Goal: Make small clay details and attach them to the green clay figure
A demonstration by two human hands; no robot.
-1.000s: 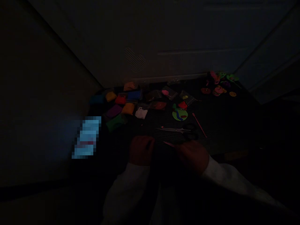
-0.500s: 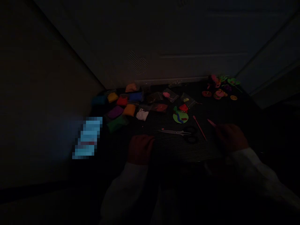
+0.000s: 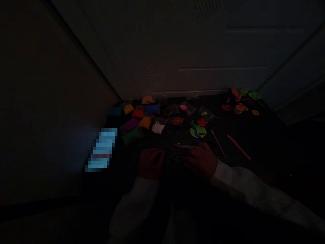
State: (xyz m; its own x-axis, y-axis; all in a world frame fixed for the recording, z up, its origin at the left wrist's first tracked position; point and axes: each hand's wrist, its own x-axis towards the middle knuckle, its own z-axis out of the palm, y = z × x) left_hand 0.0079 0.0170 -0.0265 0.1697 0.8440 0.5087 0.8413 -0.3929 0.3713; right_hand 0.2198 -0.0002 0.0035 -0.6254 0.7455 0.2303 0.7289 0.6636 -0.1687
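The scene is very dark. My left hand [image 3: 151, 164] rests at the near part of the dark table, its fingers curled together; whatever they hold, if anything, is hidden. My right hand [image 3: 201, 160] is over the handle end of the scissors [image 3: 183, 146], fingers loosely bent and slightly apart, with no grip visible. The scissors' blades point left, with a small pinkish bit [image 3: 179, 143] by the tip. Just beyond lies a round green clay disc [image 3: 198, 131] with blue and red pieces on it. A pink clay knife [image 3: 238, 147] and a thin pink stick tool [image 3: 218, 144] lie to the right.
Several bags of coloured clay, including a green one [image 3: 132, 136] and a white one [image 3: 157, 127], spread over the back left. Small clay figures [image 3: 239, 108] stand at the back right. A glowing blurred screen [image 3: 102, 150] is at the left, and a pale panel [image 3: 218, 81] rises behind.
My right hand has moved left, away from the pink knife, which now lies fully visible, to over the scissors' handles. My left hand stays in nearly the same place. The view has shifted slightly.
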